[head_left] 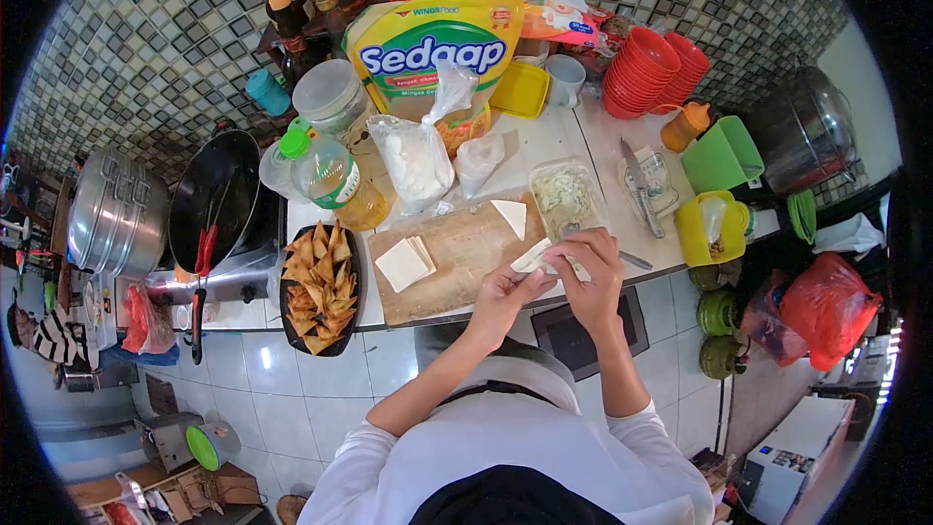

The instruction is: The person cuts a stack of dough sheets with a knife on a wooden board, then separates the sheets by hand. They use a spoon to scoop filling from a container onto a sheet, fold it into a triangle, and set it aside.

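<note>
Over the front right of a wooden cutting board (452,248), my left hand (507,299) and my right hand (589,270) pinch a small white wrapper sheet (531,258) between their fingertips. It looks partly folded. On the board's left lies a stack of square white wrappers (405,263), and a white folded triangle (510,218) rests near its back right corner. Just beyond my right hand stands a clear plastic tub (590,175) holding a pale, shredded-looking filling (564,196). A metal utensil handle (637,261) shows beside my right hand; its other end is hidden.
Left of the board, a black plate (292,316) carries golden triangular pastries (321,282). Behind are an oil bottle (335,175), a bag of white powder (413,165) and a Sedaap pack (432,49). A knife (641,185) and red bowls (641,68) sit right; a wok (209,199) stands far left.
</note>
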Available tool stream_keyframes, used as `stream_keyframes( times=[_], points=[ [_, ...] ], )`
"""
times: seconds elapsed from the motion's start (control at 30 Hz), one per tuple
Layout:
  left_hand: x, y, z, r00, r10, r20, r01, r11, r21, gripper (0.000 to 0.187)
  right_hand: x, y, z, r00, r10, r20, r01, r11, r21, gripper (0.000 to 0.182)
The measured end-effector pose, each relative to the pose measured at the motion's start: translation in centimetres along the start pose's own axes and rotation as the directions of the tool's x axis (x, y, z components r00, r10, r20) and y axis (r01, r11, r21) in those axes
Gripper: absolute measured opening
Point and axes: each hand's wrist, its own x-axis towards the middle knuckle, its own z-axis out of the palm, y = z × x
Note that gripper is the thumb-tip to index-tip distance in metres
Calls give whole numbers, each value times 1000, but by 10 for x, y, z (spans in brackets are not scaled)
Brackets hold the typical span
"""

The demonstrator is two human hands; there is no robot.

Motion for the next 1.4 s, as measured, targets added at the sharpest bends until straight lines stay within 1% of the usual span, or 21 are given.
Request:
stream_keyframes(
  times=[0.13,0.2,0.27,0.33,0.43,0.53,0.6,0.67,0.7,0.73,0.77,0.83,0.93,1.0,1.07,1.13,1.2,1.23,1.3,1.33,1.4],
  points=[
    [-2,2,-2,1000,-30,-10,30,996,85,28,3,-7,2,998,67,4,-67,996,64,12],
    [-4,2,1,995,36,-95,-29,997,71,24,2,-9,4,995,95,11,-96,992,85,12],
    [-5,3,-1,992,6,-129,6,995,98,21,-1,-12,5,986,164,23,-165,982,95,10],
    [-6,5,-2,986,-21,-166,42,992,122,19,-2,-13,8,988,158,4,-157,981,112,10],
    [-6,7,0,976,12,-215,35,976,214,18,-3,-14,11,985,170,-12,-166,976,141,9],
    [-5,8,3,973,74,-220,-29,979,204,18,-4,-13,13,983,182,-25,-176,973,151,11],
    [-4,11,7,946,134,-296,-87,982,167,19,-5,-14,14,985,171,-40,-163,975,148,13],
    [-3,7,0,948,161,-274,-104,972,211,19,-7,-17,17,924,383,20,-369,874,316,25],
    [-3,8,-3,949,189,-253,-123,959,255,18,-7,-15,16,924,383,20,-369,874,317,25],
    [-3,9,-4,949,189,-253,-123,959,256,18,-8,-12,14,910,405,88,-409,842,352,31],
    [-3,13,-3,946,160,-281,-87,963,255,18,-8,-11,13,893,423,155,-449,807,383,38],
    [-2,17,1,943,128,-307,-49,966,252,17,-10,-9,14,893,414,177,-450,803,390,41],
    [-2,20,1,915,161,-370,-106,981,164,18,-10,-10,15,884,412,219,-467,783,412,44],
    [-2,18,-9,934,81,-349,-40,992,121,21,-10,-11,16,876,417,241,-482,767,424,44],
    [-2,17,-12,934,79,-348,-54,995,81,22,-12,-9,16,846,453,280,-531,675,512,45],
    [-3,19,-11,935,77,-346,-67,997,43,23,-13,-11,16,837,463,290,-544,657,522,45],
    [-4,24,-6,942,17,-335,-37,998,-51,21,-14,-10,17,829,472,300,-556,639,531,46],
    [-5,21,-8,942,18,-335,-37,998,-51,21,-16,-8,18,838,480,261,-539,647,539,43],
    [-6,12,-11,965,45,-257,-21,995,93,17,-17,-9,19,845,486,224,-522,654,547,40],
    [-6,11,-10,965,45,-258,-21,996,92,17,-15,-12,17,855,479,198,-508,698,505,38],
    [-7,11,-7,968,91,-236,-21,959,284,14,-13,-17,14,865,471,172,-494,738,460,37]
  ],
)
